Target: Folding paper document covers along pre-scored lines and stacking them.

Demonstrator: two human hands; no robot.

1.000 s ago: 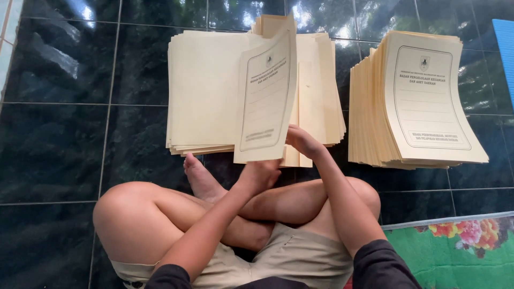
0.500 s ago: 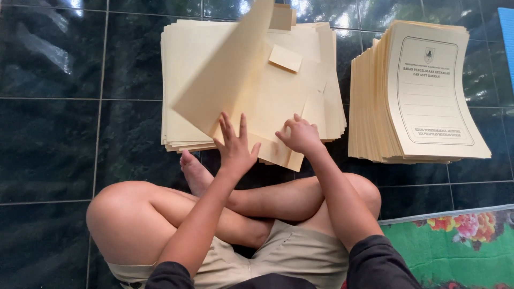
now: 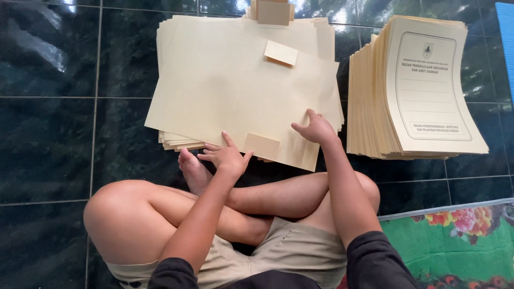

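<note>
Dark tiled floor [image 3: 48, 139]. Open folder [image 3: 241, 91] flat atop pile, near edge toward legs. Left hand [image 3: 227, 158] spread, fingertips at folder's near edge by flap. Right hand [image 3: 317, 128] loosely curled, pressing near-right corner. Half second ago cover stood raised; now flat. Printed stack [image 3: 417, 85] right.

Bright daylight, glare on glossy tiles [image 3: 48, 48]

bare dark tiled floor [image 3: 53, 134] lies open left of the opened folder [image 3: 241, 91], giving wide room there. to the right, a narrow strip of floor runs between that folder's pile and the tall stack of printed folders [image 3: 423, 91], which blocks that side. crossed legs [image 3: 214, 208] close off the near edge, and the flowered mat [image 3: 460, 241] bounds the lower right corner.
</note>
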